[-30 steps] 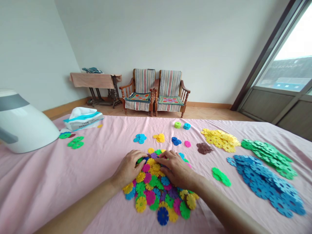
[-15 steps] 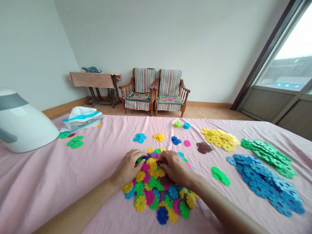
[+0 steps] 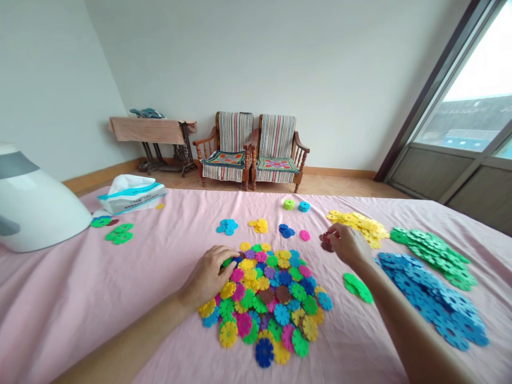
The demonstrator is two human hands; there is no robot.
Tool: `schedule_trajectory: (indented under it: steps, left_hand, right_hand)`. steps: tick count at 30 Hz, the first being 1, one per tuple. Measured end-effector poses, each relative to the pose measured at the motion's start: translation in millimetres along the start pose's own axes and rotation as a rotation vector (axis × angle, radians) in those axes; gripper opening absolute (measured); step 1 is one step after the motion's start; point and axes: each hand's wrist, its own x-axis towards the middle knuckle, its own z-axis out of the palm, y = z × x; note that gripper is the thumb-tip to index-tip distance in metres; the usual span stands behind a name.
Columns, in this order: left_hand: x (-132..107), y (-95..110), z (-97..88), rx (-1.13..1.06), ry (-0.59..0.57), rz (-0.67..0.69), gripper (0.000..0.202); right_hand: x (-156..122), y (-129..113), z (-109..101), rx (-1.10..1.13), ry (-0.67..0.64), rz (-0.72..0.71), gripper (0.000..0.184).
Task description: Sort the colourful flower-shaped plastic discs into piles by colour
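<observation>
Left hand (image 3: 208,273): half-curled, rests against mixed discs (image 3: 260,304), hold unclear. Right hand (image 3: 352,245): nearly closed at brown discs (image 3: 327,246), hold unclear.

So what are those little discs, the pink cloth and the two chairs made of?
Discs: probably plastic, smooth; they look thin, evenly coloured and cleanly notched.
Cloth: fabric, matte; it lies in soft creases. The fibre I can't tell.
Chair frames: likely varnished wood, brown, turned shapes with a slight sheen.
Striped covers: fabric by their drape, matte; weave too small to judge.
</observation>
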Motion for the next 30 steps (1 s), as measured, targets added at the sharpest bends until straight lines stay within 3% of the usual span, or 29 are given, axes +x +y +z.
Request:
schedule_trajectory:
  steps: [4,8,10,14,17,22,30]
  left_hand:
    - [0,-2,0.9,0.003,-0.005,0.001,0.021]
    - [-1,-2,1.0,0.002,-0.016,-0.004,0.020]
    - [-1,-2,0.8,0.000,-0.020,-0.004,0.021]
    - [0,-1,0.7,0.002,-0.020,-0.003,0.021]
    - [0,-2,0.7,0.007,-0.021,0.001,0.021]
    - [0,-2,0.2,0.011,-0.028,0.008,0.021]
    - [0,-2,0.7,0.014,-0.017,0.006,0.021]
  right_hand:
    - [3,9,-7,-0.131,-0.012,0.070,0.018]
    - [-1,-4,-8,-0.096,-0.028,-0.021,0.017]
    - [-9,-18,-11,0.014,-0.160,-0.166,0.017]
    - [-35,-52,-21,0.218,-0.603,-0.495,0.012]
    - [-56,-75,-28,0.218,-0.734,-0.618,0.016]
    - [-75,-92,-25,0.130,-0.701,-0.706,0.026]
    - [-76,-91,-14,0.155,-0.642,-0.704,0.024]
